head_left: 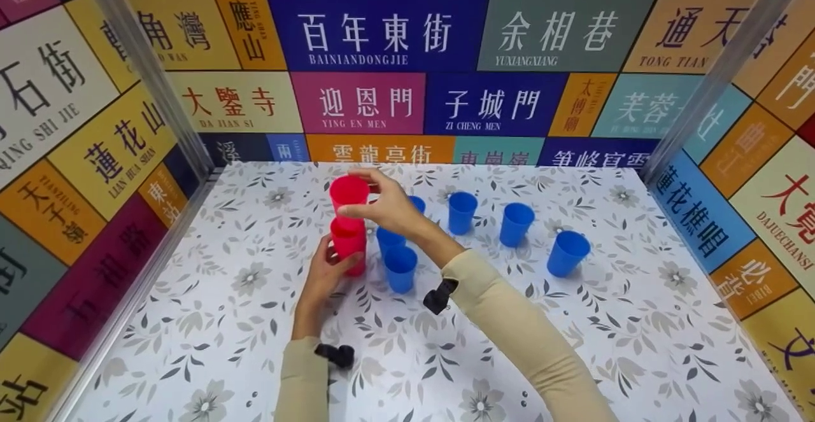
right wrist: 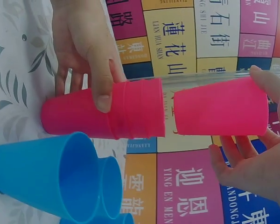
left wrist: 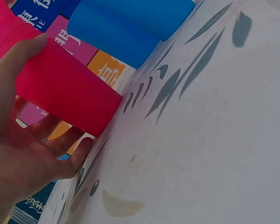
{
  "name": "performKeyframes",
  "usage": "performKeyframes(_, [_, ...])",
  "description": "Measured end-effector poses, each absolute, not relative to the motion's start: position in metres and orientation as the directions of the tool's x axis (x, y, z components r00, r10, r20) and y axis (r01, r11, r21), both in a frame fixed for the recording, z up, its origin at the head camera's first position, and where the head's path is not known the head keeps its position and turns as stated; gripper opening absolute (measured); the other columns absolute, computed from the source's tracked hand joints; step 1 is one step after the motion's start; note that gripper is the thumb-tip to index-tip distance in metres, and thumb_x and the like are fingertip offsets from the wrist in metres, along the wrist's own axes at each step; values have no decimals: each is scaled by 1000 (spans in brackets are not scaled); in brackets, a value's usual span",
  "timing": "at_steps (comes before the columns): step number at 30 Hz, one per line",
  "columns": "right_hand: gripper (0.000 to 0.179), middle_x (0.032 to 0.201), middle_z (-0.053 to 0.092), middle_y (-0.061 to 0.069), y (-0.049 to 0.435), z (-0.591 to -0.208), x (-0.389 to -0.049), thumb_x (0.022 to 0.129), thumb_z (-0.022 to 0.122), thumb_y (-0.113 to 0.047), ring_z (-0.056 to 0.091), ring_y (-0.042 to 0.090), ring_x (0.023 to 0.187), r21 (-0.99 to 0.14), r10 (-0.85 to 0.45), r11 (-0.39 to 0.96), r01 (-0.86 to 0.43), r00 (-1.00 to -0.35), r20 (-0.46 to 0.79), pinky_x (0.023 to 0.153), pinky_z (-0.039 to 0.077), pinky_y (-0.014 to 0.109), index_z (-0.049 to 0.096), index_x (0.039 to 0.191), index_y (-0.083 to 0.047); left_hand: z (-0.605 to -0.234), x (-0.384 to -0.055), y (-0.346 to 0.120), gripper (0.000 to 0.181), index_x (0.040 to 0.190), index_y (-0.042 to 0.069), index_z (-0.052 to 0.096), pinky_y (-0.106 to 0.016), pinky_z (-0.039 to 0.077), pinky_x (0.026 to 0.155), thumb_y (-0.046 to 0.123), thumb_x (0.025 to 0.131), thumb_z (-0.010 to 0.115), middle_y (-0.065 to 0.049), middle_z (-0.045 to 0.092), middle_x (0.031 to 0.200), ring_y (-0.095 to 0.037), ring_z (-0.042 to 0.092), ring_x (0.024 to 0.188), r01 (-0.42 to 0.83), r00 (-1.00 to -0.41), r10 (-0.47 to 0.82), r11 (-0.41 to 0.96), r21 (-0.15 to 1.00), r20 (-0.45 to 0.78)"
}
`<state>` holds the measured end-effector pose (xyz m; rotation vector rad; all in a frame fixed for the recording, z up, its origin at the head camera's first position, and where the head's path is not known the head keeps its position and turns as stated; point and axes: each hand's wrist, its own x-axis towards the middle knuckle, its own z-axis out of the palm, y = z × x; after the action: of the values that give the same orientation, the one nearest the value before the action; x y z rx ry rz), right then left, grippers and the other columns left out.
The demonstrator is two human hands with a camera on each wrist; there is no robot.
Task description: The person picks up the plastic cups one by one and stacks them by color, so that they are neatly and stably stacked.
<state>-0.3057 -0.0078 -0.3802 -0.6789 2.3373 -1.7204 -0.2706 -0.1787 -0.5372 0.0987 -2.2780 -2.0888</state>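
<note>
My left hand (head_left: 320, 274) grips a stack of nested red cups (head_left: 349, 239) that stands upright on the table. In the left wrist view, the thumb lies across the side of this stack (left wrist: 67, 86). Above it, my right hand (head_left: 393, 207) holds a single red cup (head_left: 349, 193) by thumb and fingers, mouth up. The right wrist view shows a small gap between this cup (right wrist: 221, 109) and the rim of the stack (right wrist: 137, 107). Close to the right of the stack stand a front blue cup (head_left: 401, 270) and another blue cup (head_left: 388, 239).
A further blue cup (head_left: 418, 204) is partly hidden behind my right hand. Farther right, three blue cups stand apart in a slanting row: one blue cup (head_left: 462, 213), a middle one, and a rightmost blue cup (head_left: 568, 254). Sign-covered walls (head_left: 388, 30) border the flower-patterned table (head_left: 484, 358).
</note>
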Motion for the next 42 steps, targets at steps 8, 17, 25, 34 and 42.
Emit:
performKeyframes(8, [67, 140, 57, 8, -17, -395, -308, 83, 82, -28, 53, 25, 126, -939, -437, 242, -244, -891, 119, 95, 56, 37, 54, 143, -20, -536, -273, -177, 70, 151, 10, 37, -46, 49, 108, 19, 92, 73, -22, 55, 143, -35, 56, 129, -37, -996, -83, 102, 994, -29])
performKeyframes(17, [62, 143, 57, 12, -10, -406, -309, 85, 80, -24, 52, 31, 134, -949, -444, 208, -236, -887, 124, 101, 54, 41, 56, 142, -16, -538, -273, -177, 65, 144, 13, 44, -37, 54, 99, 20, 89, 76, -21, 61, 135, -33, 60, 123, 2, -996, -90, 104, 995, 12])
performKeyframes(25, [59, 145, 55, 11, 9, -406, -304, 87, 79, -24, 52, 29, 135, -964, -416, 150, -219, -899, 139, 104, 53, 43, 56, 141, -18, -537, -272, -177, 72, 147, 16, 42, -49, 49, 107, 31, 87, 78, -18, 57, 141, -34, 58, 127, -22, -996, -94, 100, 995, -13])
performKeyframes(34, [60, 145, 56, 10, 39, -401, -292, 88, 78, -17, 52, 27, 135, -951, -393, 114, -288, -892, 224, 112, 43, 47, 54, 142, -12, -537, -270, -178, 73, 147, 19, 42, -50, 45, 112, 32, 86, 79, -15, 53, 146, -35, 53, 133, -44, -995, -91, 107, 993, -34])
performKeyframes(42, [59, 143, 57, 11, 80, -392, -279, 89, 76, -16, 53, 28, 134, -942, -364, 97, -322, -892, 268, 112, 44, 45, 53, 143, -8, -532, -268, -177, 72, 149, 14, 39, -52, 43, 113, 25, 89, 77, -21, 50, 148, -38, 51, 135, -37, -996, -84, 110, 993, -28])
